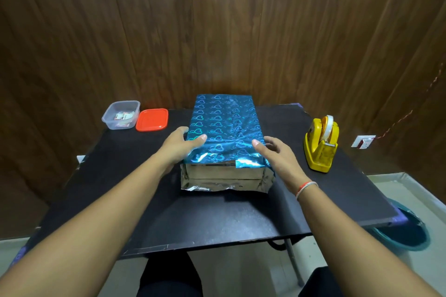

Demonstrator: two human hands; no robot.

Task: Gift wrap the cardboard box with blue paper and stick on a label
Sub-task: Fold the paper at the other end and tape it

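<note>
1. Cardboard box [223, 175], rectangular and sleeved in shiny blue heart-printed paper [223, 125], lies between our hands, its long axis running away from us.
2. Our left hand [179, 146] rests on its near-left edge, fingers relaxed; our right hand [277, 154] hovers released, just beside the near-right corner.
3. We see silver lining gaping at the near end, unfolded.
4. Rightward beyond our right hand stands a yellow plastic tape dispenser [321, 144].

- The cardboard box [223, 172] lay flat mid-surface, its near end uncovered.
- Blue heart-patterned paper [223, 125] covered its top, silver underside showing at the near end.
</note>
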